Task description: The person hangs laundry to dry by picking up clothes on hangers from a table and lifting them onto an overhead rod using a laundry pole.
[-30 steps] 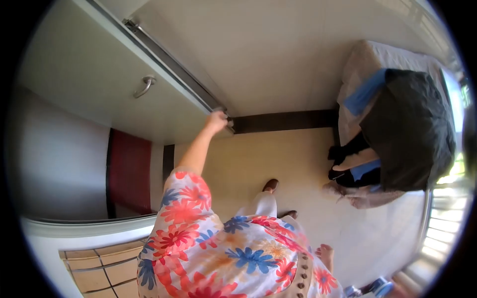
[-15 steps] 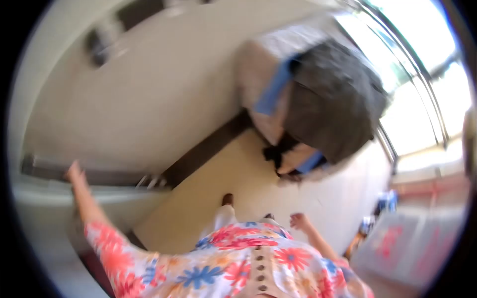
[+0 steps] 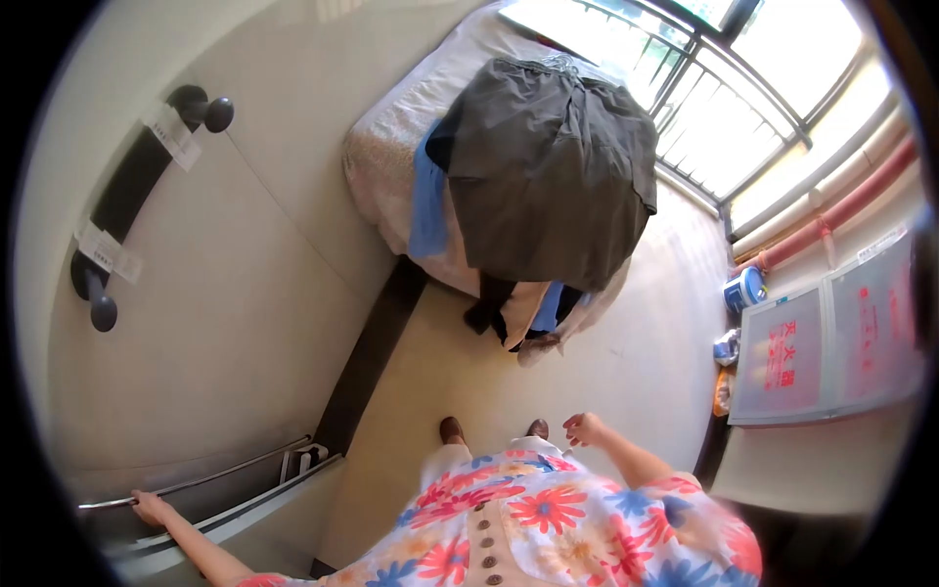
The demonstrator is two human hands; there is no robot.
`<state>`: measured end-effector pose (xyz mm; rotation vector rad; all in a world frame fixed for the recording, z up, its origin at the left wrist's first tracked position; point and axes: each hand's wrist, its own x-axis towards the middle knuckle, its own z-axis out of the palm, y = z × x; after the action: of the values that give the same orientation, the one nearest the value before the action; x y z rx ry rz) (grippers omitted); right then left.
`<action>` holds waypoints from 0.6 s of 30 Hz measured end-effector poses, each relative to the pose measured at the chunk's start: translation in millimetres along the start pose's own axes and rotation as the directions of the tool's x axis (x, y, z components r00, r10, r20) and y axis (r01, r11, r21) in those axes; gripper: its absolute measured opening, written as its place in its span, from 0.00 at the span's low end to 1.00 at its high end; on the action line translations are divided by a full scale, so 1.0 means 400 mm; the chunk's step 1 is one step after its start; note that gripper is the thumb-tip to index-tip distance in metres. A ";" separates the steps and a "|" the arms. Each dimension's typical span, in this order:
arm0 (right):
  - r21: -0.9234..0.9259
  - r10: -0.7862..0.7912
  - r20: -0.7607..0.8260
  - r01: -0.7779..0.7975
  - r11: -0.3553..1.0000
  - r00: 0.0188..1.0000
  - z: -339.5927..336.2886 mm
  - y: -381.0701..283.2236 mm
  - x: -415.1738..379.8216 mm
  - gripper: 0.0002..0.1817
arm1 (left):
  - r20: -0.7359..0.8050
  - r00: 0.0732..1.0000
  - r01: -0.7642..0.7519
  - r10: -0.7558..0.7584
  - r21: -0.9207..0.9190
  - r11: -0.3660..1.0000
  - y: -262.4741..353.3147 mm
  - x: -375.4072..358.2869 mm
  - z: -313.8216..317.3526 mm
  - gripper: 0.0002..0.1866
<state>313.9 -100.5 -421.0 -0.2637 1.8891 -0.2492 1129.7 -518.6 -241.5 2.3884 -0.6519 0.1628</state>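
At the lower left, my left hand (image 3: 152, 508) has its fingers wrapped at a thin metal rail (image 3: 225, 474) that runs along the top of a grey panel or door. My right hand (image 3: 584, 428) hangs in front of my body at the right, fingers loosely curled and apart, touching nothing. Ahead, dark grey shorts (image 3: 558, 166) hang spread over a pile of clothes, with a blue garment (image 3: 428, 201) showing at the left side and pink and black cloth below.
Two dark door handles (image 3: 103, 305) with paper tags are on the pale door at the left. A quilted cover (image 3: 377, 147) lies behind the clothes. Windows with railings, red pipes (image 3: 831, 227), a blue-white bucket (image 3: 745, 290) and a grey cabinet (image 3: 782, 357) stand right.
The view has turned and sharpened. My left hand has moved down in the view, now at the metal rail. The clothes appear further left, and my right hand stays in front of my body.
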 end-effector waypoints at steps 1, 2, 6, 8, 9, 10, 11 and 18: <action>0.006 -0.007 -0.008 0.007 1.000 1.000 -0.004 -0.001 0.004 0.14 | -0.050 0.996 -0.075 0.074 -0.022 0.997 0.016 -0.026 -0.014 0.19; 0.013 -0.014 -0.012 0.014 1.000 1.000 -0.006 -0.003 0.008 0.14 | -0.099 0.984 -0.151 0.147 -0.037 0.988 0.037 -0.058 -0.032 0.20; -0.072 -0.111 -0.026 0.109 0.991 0.993 -0.028 0.014 0.027 0.14 | -0.009 0.921 -0.353 0.390 -0.441 0.825 0.197 -0.452 -0.161 0.21; -0.117 -0.343 -0.047 0.336 0.935 0.938 -0.040 -0.018 0.033 0.14 | 0.154 0.851 -0.242 0.502 -0.734 0.635 0.267 -0.613 -0.177 0.13; -0.143 -0.454 -0.055 0.443 0.885 0.890 -0.048 -0.043 0.031 0.14 | 0.171 0.817 -0.207 0.550 -0.804 0.558 0.343 -0.750 -0.221 0.11; -0.193 -0.527 -0.058 0.509 0.839 0.848 -0.060 -0.085 0.010 0.15 | 0.252 0.777 -0.145 0.577 -0.820 0.554 0.389 -0.826 -0.242 0.10; -0.240 -0.599 -0.060 0.571 0.785 0.798 -0.076 -0.134 -0.044 0.16 | 0.301 0.725 -0.093 0.620 -0.849 0.521 0.452 -0.928 -0.292 0.08; -0.537 -0.970 -0.187 0.811 0.231 0.153 -0.207 -0.183 -0.278 0.17 | 0.449 0.308 0.313 0.839 -0.880 0.356 0.727 -1.380 -0.468 0.09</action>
<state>275.7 -133.1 -272.4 -1.8193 2.0006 -0.9356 516.0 -368.4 -83.5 0.8839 -1.3325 -1.2473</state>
